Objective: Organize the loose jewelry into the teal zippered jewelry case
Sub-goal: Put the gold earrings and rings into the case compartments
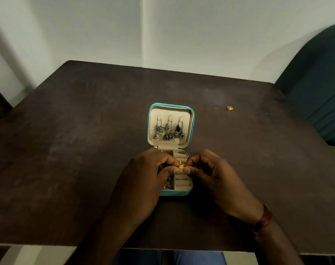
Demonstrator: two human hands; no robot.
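Inside teal case point(171, 110), hanging earrings point(169, 131)

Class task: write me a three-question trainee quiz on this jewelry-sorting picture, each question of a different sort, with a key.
1. True or false: the teal jewelry case lies zipped shut on the table.
2. How many hands pinch the held gold ring above the case? A) none B) one C) two
3. Fill in: the loose gold ring lies on the table to the case's ____.

Key:
1. False, it lies open.
2. C: the left hand and the right hand both pinch it.
3. right
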